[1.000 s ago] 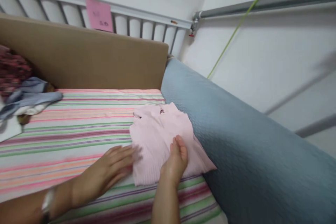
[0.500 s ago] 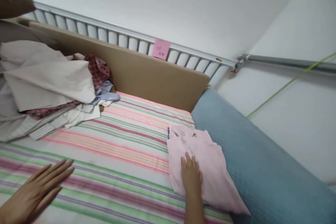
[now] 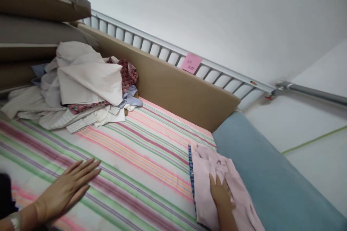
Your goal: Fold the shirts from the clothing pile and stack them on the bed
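Right hand (image 3: 221, 191): palm down on pink garment (image 3: 204, 180), with fingers a little spread, laid flat on cloth — pinching cannot be seen.
Left hand (image 3: 63, 195): stretched out over striped sheet (image 3: 151, 158), open, with fingers straight and close together, narrow gaps at tips; touching sheet or just above — cannot tell. Well apart from pink garment.
Left wrist: wearing pale band (image 3: 15, 221).
Pink garment: folded, lying on striped sheet at lower right, right against blue padded side (image 3: 260, 162); partly covered by right hand, with lower end cut by frame edge.
Blue checked cloth (image 3: 191, 177): showing as thin strip along left edge of pink garment.
Clothes pile: heaped at upper left, with off-white garment (image 3: 92, 79) on top, red floral cloth (image 3: 129, 75) and grey-blue cloth (image 3: 132, 98) poking out at right.
Brown cushions (image 3: 40, 1): stacked behind pile, upper left corner.
Brown panel (image 3: 168, 79): running along back of sheet, in front of white radiator (image 3: 146, 46).
Pink note (image 3: 191, 63): stuck on radiator, with handwriting.
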Motion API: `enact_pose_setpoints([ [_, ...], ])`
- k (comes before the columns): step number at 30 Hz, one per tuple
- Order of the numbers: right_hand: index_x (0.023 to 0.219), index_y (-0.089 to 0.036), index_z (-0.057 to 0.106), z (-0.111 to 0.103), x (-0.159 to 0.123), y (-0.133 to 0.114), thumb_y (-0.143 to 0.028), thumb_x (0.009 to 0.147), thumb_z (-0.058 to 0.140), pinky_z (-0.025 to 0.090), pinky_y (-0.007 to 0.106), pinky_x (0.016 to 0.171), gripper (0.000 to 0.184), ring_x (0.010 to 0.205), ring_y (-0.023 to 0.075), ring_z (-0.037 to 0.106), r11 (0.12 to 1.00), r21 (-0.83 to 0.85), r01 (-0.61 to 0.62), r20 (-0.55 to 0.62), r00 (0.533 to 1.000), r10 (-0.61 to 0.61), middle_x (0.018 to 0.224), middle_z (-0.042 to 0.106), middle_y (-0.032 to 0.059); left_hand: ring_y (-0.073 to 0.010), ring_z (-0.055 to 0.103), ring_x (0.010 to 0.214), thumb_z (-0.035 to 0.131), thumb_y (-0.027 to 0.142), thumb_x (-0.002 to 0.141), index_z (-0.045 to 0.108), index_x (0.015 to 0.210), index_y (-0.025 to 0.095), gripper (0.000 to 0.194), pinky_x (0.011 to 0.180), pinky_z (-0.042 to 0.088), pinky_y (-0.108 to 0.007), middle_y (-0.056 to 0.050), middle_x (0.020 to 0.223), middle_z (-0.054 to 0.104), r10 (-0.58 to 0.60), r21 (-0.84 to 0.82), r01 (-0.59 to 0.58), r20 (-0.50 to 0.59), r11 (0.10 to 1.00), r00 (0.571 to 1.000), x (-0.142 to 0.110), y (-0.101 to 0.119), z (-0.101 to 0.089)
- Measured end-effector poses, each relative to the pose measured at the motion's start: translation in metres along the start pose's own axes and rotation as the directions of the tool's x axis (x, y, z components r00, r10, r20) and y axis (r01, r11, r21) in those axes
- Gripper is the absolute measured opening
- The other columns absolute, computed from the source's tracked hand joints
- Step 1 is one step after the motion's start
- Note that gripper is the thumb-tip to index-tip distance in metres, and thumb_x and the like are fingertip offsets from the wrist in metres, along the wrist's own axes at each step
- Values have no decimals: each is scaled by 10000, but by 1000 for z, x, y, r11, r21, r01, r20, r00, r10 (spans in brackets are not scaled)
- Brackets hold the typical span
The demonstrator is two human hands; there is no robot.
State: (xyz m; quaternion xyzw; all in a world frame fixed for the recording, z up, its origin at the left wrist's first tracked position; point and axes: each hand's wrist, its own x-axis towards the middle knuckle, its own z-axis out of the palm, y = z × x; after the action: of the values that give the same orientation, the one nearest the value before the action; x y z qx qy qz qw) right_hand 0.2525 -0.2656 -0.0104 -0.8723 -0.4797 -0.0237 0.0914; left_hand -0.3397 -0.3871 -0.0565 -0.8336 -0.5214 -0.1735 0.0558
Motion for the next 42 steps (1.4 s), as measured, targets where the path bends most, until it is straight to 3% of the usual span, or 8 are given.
enact_pose_setpoints([
  [5,1123,-266,648,12,17,11,-354,766,404,351,475,1016,441,1220,301,493,991,13,132,141,981,-132,1348,509,117,-212,410,1304,501,283,843,255,1409,436,636,1103,275,-365,73,1430,385,-27,-60,25,-29,998,999,1,3,-3],
  [11,1034,-170,688,-8,24,14,-220,654,443,379,339,1025,455,1214,257,507,977,2,213,195,958,-209,1294,563,122,-196,413,1304,506,337,866,310,1409,394,581,1123,212,-339,50,1424,426,30,-9,-31,-95,999,995,1,0,2],
  [19,1161,-39,588,-43,0,-15,-350,834,282,398,387,994,546,1125,268,561,973,-7,230,50,972,-229,1198,612,189,-188,414,1300,482,399,890,335,1410,356,541,1126,181,-331,30,1416,454,81,27,-77,-147,997,986,1,-4,6],
  [21,1190,-71,574,-35,-27,-39,-304,873,250,326,338,1056,510,1190,220,508,919,-20,394,1,919,-394,1253,586,148,-187,419,1296,478,400,892,339,1406,365,534,1120,194,-330,34,1412,459,74,13,-73,-155,997,985,1,-3,6],
  [25,1176,-142,598,-7,-94,-94,-179,897,279,326,297,1049,425,1181,181,511,648,-175,741,80,667,-741,1248,598,99,-192,400,1309,477,398,892,349,1402,359,528,1127,170,-339,28,1423,444,80,30,-76,-157,997,984,1,-4,9],
  [28,1198,-162,577,4,-116,-123,-48,855,300,408,259,922,455,1095,168,564,652,-385,654,129,737,-663,1214,609,103,-195,403,1307,472,404,893,359,1399,355,521,1124,184,-346,22,1416,454,77,15,-76,-176,997,981,0,-4,11],
  [32,1093,-45,604,0,-95,-138,-21,822,326,442,317,748,388,945,243,605,720,-521,458,60,862,-504,1035,626,214,-197,401,1308,480,393,889,362,1401,336,529,1138,145,-354,21,1418,451,92,42,-85,-190,995,978,0,-4,11],
  [42,897,-3,665,8,-52,-151,14,789,375,432,332,614,310,777,262,663,740,-616,268,129,962,-242,862,656,245,-204,387,1317,496,415,877,372,1400,313,547,1146,113,-356,17,1432,433,101,84,-86,-184,993,978,2,-2,8],
])
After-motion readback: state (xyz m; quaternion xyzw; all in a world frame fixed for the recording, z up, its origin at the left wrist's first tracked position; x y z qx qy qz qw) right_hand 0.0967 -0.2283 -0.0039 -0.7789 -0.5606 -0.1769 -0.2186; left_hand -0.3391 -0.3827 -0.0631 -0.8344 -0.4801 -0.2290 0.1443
